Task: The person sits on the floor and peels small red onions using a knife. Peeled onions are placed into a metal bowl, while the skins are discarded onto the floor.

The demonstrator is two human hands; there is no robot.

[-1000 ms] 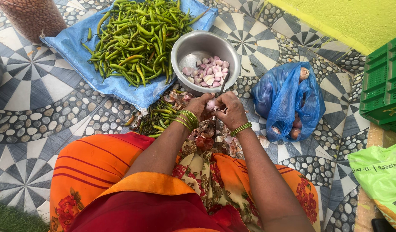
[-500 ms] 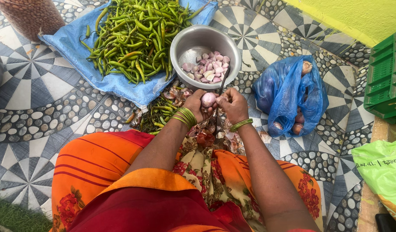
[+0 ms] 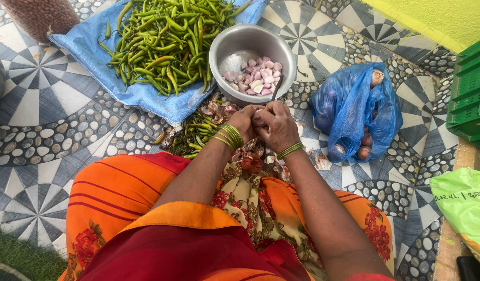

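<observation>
— What are your hands on right now?

— In the head view, my left hand (image 3: 244,122) and right hand (image 3: 278,125) are both curled shut around one small shallot (image 3: 258,117), just in front of the steel bowl (image 3: 234,49) of peeled shallots (image 3: 254,78). Only a pale sliver shows between my fingers.

— How do you do this bit well?

— I'd say pin it with the left fingers, work the skin off with the right thumb, and let the peel fall on the papery skins (image 3: 253,158) in my lap (not among the green chillies (image 3: 167,39) on the blue cloth (image 3: 141,96)).

— Anything different from half a second back?

— The shallot sat more exposed above my left fingers then; now both hands have closed over it. The blue bag (image 3: 354,112) of unpeeled ones hasn't shifted.
</observation>
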